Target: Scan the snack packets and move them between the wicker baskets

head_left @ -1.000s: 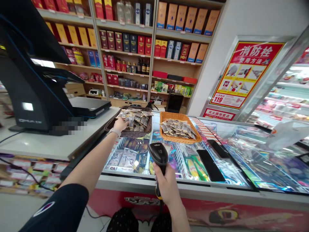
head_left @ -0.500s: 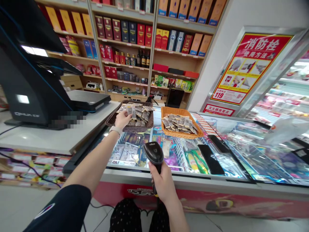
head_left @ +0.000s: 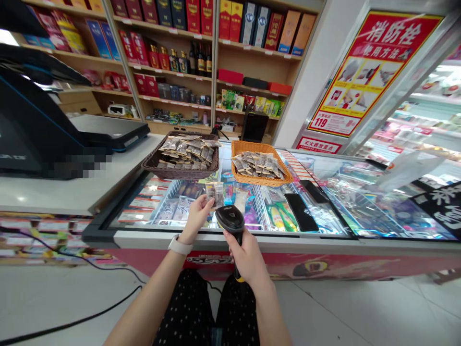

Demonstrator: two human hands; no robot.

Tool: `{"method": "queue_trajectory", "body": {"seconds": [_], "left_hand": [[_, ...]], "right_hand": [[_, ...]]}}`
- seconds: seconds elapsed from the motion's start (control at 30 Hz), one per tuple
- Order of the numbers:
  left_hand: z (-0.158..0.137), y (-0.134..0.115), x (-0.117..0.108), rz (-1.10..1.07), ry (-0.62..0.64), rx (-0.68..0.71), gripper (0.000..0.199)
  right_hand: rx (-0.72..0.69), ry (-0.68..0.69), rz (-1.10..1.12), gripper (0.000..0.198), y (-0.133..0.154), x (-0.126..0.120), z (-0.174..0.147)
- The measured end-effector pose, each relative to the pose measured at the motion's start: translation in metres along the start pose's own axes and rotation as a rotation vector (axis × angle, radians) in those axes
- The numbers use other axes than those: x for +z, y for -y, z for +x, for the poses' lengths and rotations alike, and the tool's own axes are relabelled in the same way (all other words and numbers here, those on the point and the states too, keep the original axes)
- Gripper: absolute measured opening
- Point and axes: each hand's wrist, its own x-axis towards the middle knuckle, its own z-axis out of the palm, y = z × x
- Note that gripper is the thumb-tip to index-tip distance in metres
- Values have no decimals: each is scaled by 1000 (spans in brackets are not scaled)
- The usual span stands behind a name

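Observation:
Between the thumb and fingers of my left hand point(head_left: 197, 217) is a small flat packet point(head_left: 215, 191), held up above the freezer's glass top. My right hand point(head_left: 248, 255) is wrapped round the handle of a black barcode scanner point(head_left: 230, 218), whose head sits just below and right of the packet. Behind them a dark brown wicker basket point(head_left: 151, 166) is heaped with similar packets point(head_left: 189, 150). An orange-tan wicker basket point(head_left: 288, 177) to its right holds another pile of packets point(head_left: 258, 164).
Two dark phones point(head_left: 300, 211) lie on the chest freezer point(head_left: 151, 239). On the left is a counter point(head_left: 72, 192) with a scale point(head_left: 108, 130) and checkout machine. Shelves of boxed goods point(head_left: 176, 96) stand behind. A black cable point(head_left: 90, 316) runs across the floor.
My left hand has come out of the dark basket toward me with a packet, stopping near the scanner. My right hand still holds the scanner. The view has tilted downward.

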Motion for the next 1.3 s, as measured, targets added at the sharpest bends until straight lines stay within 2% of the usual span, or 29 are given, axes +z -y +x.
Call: {"method": "queue_trajectory", "body": {"seconds": [0.17, 0.33, 0.6, 0.77, 0.93, 1.0, 1.1, 1.2, 1.3], "left_hand": [[4, 6, -2, -23, -66, -40, 52], [2, 4, -3, -38, -60, -24, 48], [5, 10, -5, -65, -50, -51, 46], [4, 10, -6, -62, -68, -34, 45], [12, -3, -3, -39, -95, -49, 37], [24, -18, 5, -70, -76, -47, 34], [53, -48, 31, -183, 34, -48, 30], [90, -74, 72, -262, 183, -102, 17], [126, -89, 114, -240, 255, -121, 7]], "right_hand": [[28, 7, -1, 37, -7, 8, -2], [6, 1, -1, 35, -9, 10, 0], [7, 28, -28, 38, -5, 3, -2], [-2, -21, 10, 41, -6, 1, -2], [-25, -69, 85, 44, -3, -11, 4], [-31, -124, 130, 44, 0, -22, 7], [-9, -214, 208, 42, 5, -39, 11], [20, -272, 266, 43, 6, -55, 10], [32, -282, 266, 45, 1, -64, 6]]}}
